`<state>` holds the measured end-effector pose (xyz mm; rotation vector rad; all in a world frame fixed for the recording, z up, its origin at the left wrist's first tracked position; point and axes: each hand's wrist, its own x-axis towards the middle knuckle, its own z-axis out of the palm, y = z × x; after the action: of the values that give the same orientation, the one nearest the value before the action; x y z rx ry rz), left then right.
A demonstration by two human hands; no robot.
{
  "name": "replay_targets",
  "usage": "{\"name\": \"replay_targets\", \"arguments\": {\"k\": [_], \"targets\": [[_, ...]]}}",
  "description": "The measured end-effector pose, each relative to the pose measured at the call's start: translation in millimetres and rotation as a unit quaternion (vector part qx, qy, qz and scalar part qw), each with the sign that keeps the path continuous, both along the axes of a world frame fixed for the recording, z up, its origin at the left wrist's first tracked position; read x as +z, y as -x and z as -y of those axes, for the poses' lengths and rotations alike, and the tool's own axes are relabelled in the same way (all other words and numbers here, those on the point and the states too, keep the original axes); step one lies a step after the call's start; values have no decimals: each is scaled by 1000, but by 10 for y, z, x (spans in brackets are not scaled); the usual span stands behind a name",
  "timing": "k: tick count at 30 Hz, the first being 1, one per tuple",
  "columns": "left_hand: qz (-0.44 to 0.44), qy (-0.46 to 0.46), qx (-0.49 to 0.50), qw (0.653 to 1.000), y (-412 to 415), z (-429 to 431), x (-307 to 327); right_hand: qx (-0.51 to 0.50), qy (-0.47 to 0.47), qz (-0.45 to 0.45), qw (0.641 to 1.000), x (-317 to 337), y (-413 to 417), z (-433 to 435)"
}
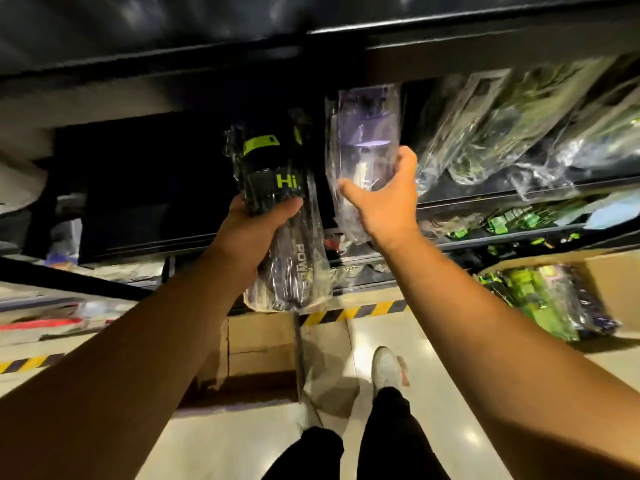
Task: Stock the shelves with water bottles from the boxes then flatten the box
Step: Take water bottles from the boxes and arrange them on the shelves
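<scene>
A: Both arms are up at the shelf. The left hand is wrapped tight round a black bottle in a crinkly clear sleeve.

B: That one runs near to far, cap end pointing away towards the dark shelf opening, base end hanging down near the person. Lime-green "Hi" lettering on the body, a lime strip up by the cap, pale letters lower down.

A: And the right hand?

B: Cupped around a purple bottle, thumb on the near left side, fingers round the right. Translucent, also bagged in clear plastic, long axis again near to far, top end tilted away towards the shelf edge.

A: The two bottles sit side by side, just apart, black on the left.

B: Far right, more wrapped bottles lie leaning on the shelf, blurred. Lower right, an open cardboard box holds green-and-black packs.

A: On the floor near the feet, another cardboard box, beside yellow-black hazard tape.
</scene>
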<state>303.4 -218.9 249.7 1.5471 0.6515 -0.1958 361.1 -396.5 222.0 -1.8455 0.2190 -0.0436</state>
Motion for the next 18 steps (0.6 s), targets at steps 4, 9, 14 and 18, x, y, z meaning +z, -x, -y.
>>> {"name": "replay_targets", "arguments": {"k": [4,9,14,18], "targets": [[3,22,-6,1000,-78,-77,-54,-32,-7,18,999,7,-109,-97],[16,24,-4,1000,-119,-96,-132,-79,-18,44,996,-186,-120,-137],[15,38,-2,999,-81,-106,-231,-130,60,69,987,-423,-7,-211],[18,39,-10,999,-77,-87,-292,-128,45,50,989,-507,-52,-195]]}}
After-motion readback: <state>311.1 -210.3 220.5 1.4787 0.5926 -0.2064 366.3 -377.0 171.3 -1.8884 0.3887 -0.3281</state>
